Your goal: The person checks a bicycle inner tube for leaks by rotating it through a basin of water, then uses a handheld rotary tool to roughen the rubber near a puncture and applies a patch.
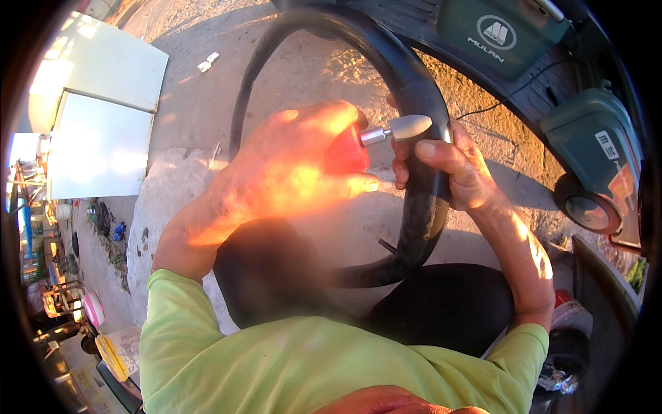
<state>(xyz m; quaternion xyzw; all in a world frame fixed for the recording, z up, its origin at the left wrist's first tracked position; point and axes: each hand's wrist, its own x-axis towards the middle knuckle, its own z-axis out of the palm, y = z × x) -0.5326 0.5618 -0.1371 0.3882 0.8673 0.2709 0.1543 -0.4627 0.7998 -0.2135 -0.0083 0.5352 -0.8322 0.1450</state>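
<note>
At the left edge of the frame, pale, smooth panels [103, 138] are standing with flat faces and straight seams, bowing slightly toward the rim. Right of them, a whitish slab [162, 207] with a rough, pitted surface is lying on the dusty, gritty ground [196, 110], where small white scraps [208, 62] are catching light in the upper left. Left of the centre, the left hand [296, 152] is glowing orange in the sun, its grip closing around a red tool [347, 153] with a smooth casing. From this a shiny, cylindrical metal shank [376, 136] is pointing right, carrying a matte grey, blunt-tipped cone [412, 127]. The cone is overlapping the black rubber tube [422, 214] right of the centre; whether it is touching, I cannot tell. The tube is looping from the top middle down to the dark trousers [445, 297], looking plump, rounded and satiny, with a thin valve stem [387, 245] jutting from its inner curve. On its right side, the right hand [460, 172] is grasping it, thumb across the rubber. Farther right, dark green boxes [496, 41] with moulded, rounded corners are filling the upper right, near a round wheel [586, 203].
</note>
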